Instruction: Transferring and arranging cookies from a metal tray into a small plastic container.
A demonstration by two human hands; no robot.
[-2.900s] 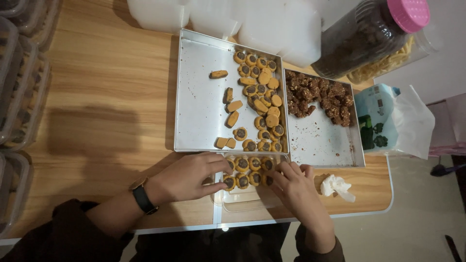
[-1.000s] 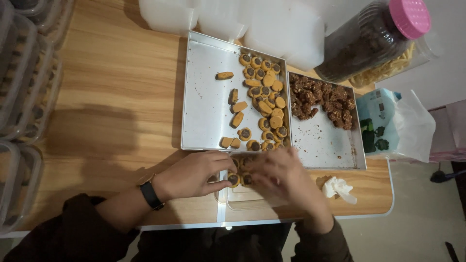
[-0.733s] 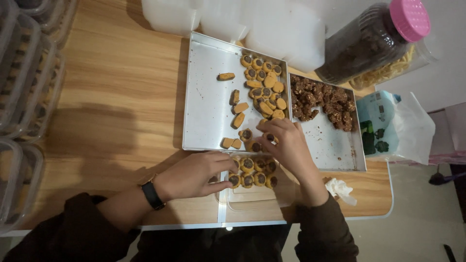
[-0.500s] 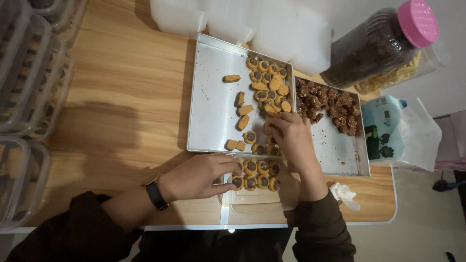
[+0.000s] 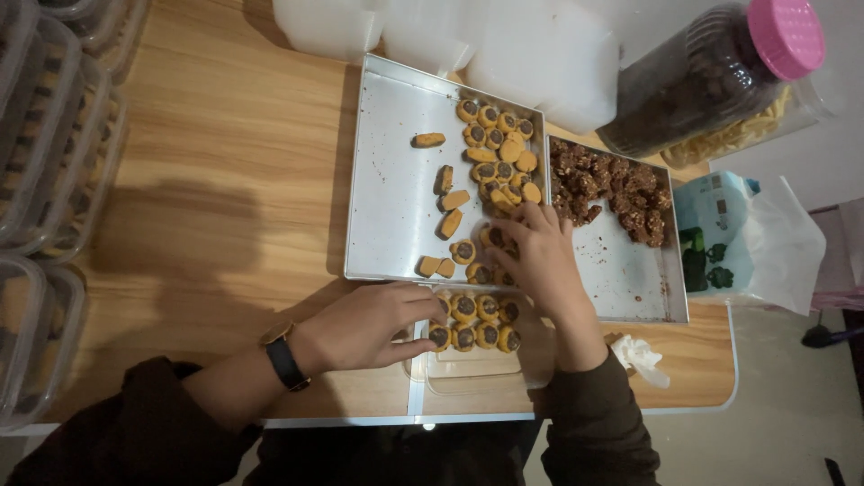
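Two hands: right hand (image 5: 538,256) fingers pinching cookie over tray (image 5: 387,216); left hand (image 5: 373,324) fingers steadying container (image 5: 468,364).

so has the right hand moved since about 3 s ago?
Yes. The right hand went from the clear container at the table edge up onto the metal tray, among the cookies.

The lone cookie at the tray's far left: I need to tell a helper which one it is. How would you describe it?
Start at the larger metal tray on the wooden table. Left of its cookie pile, near the far edge, lies the lone cookie. It lies on its side, plain orange, touching nothing.
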